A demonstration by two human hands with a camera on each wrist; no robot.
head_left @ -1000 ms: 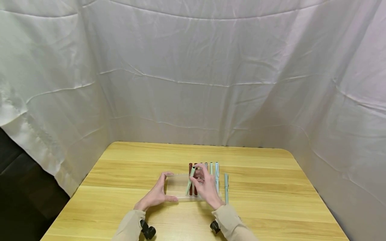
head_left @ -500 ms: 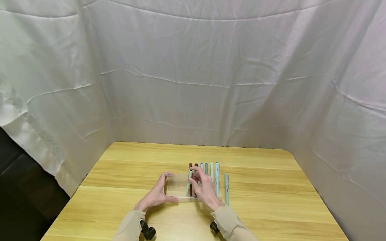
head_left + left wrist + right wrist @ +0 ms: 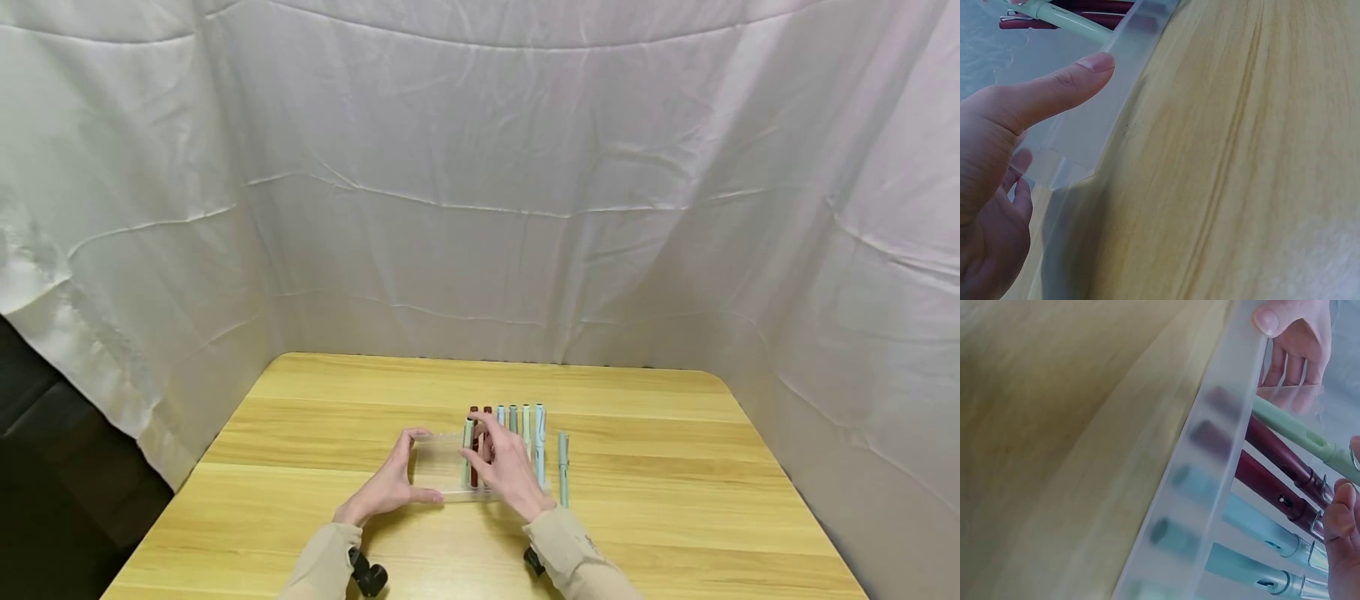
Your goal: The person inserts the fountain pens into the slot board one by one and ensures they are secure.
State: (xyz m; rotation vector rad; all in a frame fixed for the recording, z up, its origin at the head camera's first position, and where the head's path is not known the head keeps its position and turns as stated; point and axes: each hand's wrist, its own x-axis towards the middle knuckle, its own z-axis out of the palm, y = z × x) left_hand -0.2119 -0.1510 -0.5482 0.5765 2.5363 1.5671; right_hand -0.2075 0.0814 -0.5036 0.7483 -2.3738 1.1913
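A translucent plastic pen tray (image 3: pixel 437 468) lies on the table. My left hand (image 3: pixel 388 483) grips its left end, thumb on the near wall (image 3: pixel 1094 125) and fingers at the far side. My right hand (image 3: pixel 510 473) pinches a light green pen (image 3: pixel 467 454) near its cap, over the tray and just left of two dark red pens (image 3: pixel 1280 453). In the right wrist view the green pen's lower end is at the tray's near wall. Blue and teal pens (image 3: pixel 1260 525) lie side by side past the red ones, partly hidden by my right hand in the head view.
At the tray's right end lie a pale green pen (image 3: pixel 527 417) and a light blue pen (image 3: pixel 540 442). A grey-green pen (image 3: pixel 563 467) lies apart on the wooden table (image 3: pixel 675 483). Pale curtains (image 3: pixel 480 250) surround the table's back and sides.
My right hand has moved slightly left with the light green pen, which has gone from slanted to nearly in line with the red pens. The left hand keeps its place on the tray.
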